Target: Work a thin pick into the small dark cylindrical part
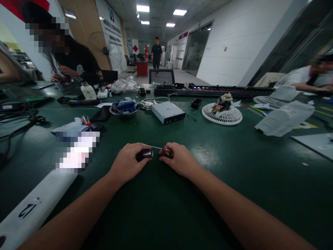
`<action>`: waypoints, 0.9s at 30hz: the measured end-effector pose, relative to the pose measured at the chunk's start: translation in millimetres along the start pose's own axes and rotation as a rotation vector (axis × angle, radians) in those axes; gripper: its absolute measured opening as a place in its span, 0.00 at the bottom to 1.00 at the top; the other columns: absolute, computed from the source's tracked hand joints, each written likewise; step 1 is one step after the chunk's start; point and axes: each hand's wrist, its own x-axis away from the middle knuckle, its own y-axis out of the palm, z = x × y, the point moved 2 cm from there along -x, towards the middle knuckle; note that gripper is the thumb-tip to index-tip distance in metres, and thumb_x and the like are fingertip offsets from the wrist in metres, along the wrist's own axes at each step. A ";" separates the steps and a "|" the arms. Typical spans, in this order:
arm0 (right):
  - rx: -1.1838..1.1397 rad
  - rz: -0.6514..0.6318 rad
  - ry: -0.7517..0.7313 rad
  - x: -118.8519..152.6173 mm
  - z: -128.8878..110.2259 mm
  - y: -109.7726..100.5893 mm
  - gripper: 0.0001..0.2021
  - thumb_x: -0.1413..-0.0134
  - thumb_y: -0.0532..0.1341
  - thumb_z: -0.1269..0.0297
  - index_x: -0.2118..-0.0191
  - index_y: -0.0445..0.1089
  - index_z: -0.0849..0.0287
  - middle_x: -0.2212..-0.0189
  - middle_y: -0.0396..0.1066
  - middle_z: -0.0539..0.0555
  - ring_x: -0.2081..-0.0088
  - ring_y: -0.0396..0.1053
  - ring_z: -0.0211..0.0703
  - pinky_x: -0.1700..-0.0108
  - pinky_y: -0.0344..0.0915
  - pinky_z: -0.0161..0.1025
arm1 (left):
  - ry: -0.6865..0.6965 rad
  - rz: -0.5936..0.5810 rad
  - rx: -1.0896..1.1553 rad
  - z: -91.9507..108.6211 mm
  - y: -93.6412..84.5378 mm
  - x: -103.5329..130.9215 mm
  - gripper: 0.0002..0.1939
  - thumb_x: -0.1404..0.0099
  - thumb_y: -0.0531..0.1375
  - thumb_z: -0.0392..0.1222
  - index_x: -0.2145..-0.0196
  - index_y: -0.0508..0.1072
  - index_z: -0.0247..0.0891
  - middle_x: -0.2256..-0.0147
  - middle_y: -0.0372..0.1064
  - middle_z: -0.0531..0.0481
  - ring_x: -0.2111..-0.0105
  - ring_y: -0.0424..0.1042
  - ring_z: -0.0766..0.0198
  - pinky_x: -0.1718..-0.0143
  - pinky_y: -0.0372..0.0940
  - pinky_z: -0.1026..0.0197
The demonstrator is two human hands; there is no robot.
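Observation:
Close together above the green table, my two hands face each other in the head view. My left hand is closed around a small dark cylinder, whose shiny metal end points right. My fingers cover the rest of it, so its exact kind does not show. A screwdriver with a dark and red handle is pinched in my right hand. Its thin metal shaft reaches left, over the cylinder, to the fingers of my left hand. Whether the shaft's tip touches the cylinder cannot be made out.
Beyond my hands lie a grey disc drive, a metal bowl with blue cloth, and a white fan grille. A long white device with a bright, blurred-out end lies left. Other people are at both sides; one stands far back.

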 end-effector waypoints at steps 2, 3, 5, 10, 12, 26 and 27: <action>-0.016 0.005 0.017 1.3 0.3 -2.3 0.05 0.50 0.67 0.66 0.70 0.69 0.58 0.74 0.68 0.50 0.72 0.64 0.39 0.71 0.57 0.37 | 0.009 -0.004 0.005 -0.4 0.2 0.0 0.13 0.40 0.65 0.36 0.56 0.74 0.43 0.58 0.76 0.50 0.58 0.73 0.55 0.55 0.66 0.50; -0.044 0.017 0.022 2.5 0.6 -3.9 0.04 0.49 0.65 0.66 0.69 0.69 0.58 0.75 0.69 0.49 0.73 0.64 0.38 0.71 0.57 0.37 | 0.007 -0.011 0.007 -0.5 0.2 -0.1 0.14 0.40 0.65 0.37 0.56 0.74 0.43 0.58 0.76 0.50 0.58 0.73 0.55 0.55 0.66 0.50; -0.127 0.054 0.037 5.0 2.3 -6.1 0.03 0.47 0.63 0.66 0.69 0.69 0.58 0.75 0.70 0.50 0.73 0.66 0.38 0.70 0.60 0.37 | -0.002 -0.027 0.014 -0.3 0.1 -0.2 0.15 0.39 0.64 0.38 0.54 0.73 0.43 0.58 0.76 0.49 0.58 0.73 0.55 0.56 0.67 0.50; -0.538 0.124 0.121 3.5 13.9 2.4 0.03 0.44 0.57 0.68 0.69 0.63 0.58 0.64 0.74 0.54 0.69 0.69 0.38 0.67 0.67 0.39 | -0.028 -0.054 0.039 1.6 0.2 0.1 0.17 0.36 0.62 0.40 0.49 0.71 0.43 0.55 0.74 0.48 0.57 0.73 0.55 0.55 0.67 0.49; -0.704 0.128 0.166 0.8 17.5 7.3 0.04 0.44 0.56 0.69 0.70 0.60 0.57 0.63 0.74 0.56 0.69 0.70 0.38 0.67 0.69 0.39 | -0.029 -0.057 0.063 1.9 0.6 0.3 0.17 0.34 0.60 0.41 0.48 0.70 0.42 0.53 0.74 0.47 0.56 0.73 0.55 0.54 0.67 0.49; -0.832 0.099 0.084 7.6 -4.6 2.3 0.11 0.56 0.68 0.69 0.71 0.62 0.57 0.68 0.75 0.51 0.64 0.74 0.41 0.55 0.70 0.43 | 0.096 -0.116 0.199 13.8 3.1 1.9 0.16 0.38 0.63 0.35 0.51 0.71 0.42 0.54 0.73 0.48 0.54 0.72 0.58 0.50 0.67 0.52; -0.809 0.086 0.063 8.7 -6.4 2.2 0.11 0.55 0.67 0.69 0.72 0.62 0.57 0.68 0.75 0.51 0.64 0.74 0.41 0.56 0.70 0.43 | 0.108 -0.112 0.207 15.2 2.9 2.1 0.16 0.38 0.64 0.35 0.52 0.71 0.41 0.54 0.73 0.48 0.54 0.72 0.58 0.50 0.67 0.53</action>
